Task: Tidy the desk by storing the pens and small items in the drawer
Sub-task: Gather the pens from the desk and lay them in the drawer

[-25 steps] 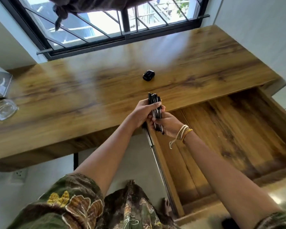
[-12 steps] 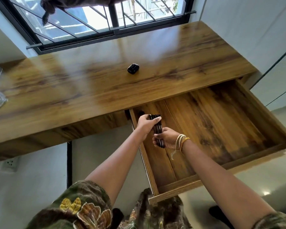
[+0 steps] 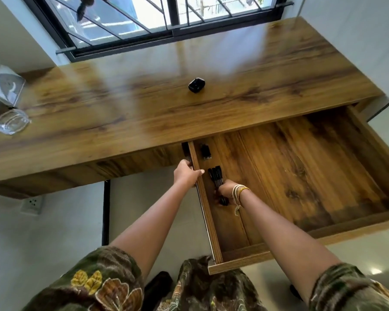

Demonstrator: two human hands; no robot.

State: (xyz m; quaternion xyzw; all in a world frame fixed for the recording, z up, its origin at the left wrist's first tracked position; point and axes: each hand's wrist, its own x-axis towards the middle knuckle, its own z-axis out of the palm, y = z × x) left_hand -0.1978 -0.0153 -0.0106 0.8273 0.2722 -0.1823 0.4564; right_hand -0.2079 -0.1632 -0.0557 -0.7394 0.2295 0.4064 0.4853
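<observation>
Down by the drawer wall: left hand clamped its edge.
Right hand: closed round pens, seemingly touching bottom.
Risk: pens scattering on sudden release.

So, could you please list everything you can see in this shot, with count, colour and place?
desk: one, brown wood, under the window
window: one, black frame and bars, behind the desk
small case: one, black, on the desk top near its middle
glass dish: one, clear, left end of the desk
packet: one, pale, beyond the glass dish
drawer: one, brown wood, pulled open on the right
small item: one, black, back left corner of the drawer
pens: a bundle, black, inside the drawer by its left wall; count unclear
wall socket: one, white, below the desk
left hand: on the drawer's left wall
right hand: closed on the pens, cord bracelets at the wrist
</observation>
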